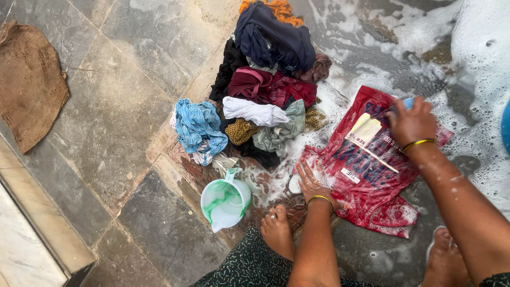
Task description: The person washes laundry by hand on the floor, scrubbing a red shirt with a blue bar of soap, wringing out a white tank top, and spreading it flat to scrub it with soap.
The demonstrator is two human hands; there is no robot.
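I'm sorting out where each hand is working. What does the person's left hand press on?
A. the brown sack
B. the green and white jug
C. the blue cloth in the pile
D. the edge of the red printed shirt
D: the left hand lies flat on the soapy edge of the red printed shirt, apart from the jug.

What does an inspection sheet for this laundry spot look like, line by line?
Surface: grey stone floor, wet and soapy on the right.
Job's things: red printed T-shirt spread flat in suds; blue object under the right hand, too hidden to identify.
Clutter: clothes pile; green-and-white jug beside it, its contents unclear.
Hands: left hand pressing flat on the shirt's edge; right hand on the shirt's top, gripping the blue object.
Cables: nothing seen.
Surroundings: brown sack at left; pale step lower left; bare feet.
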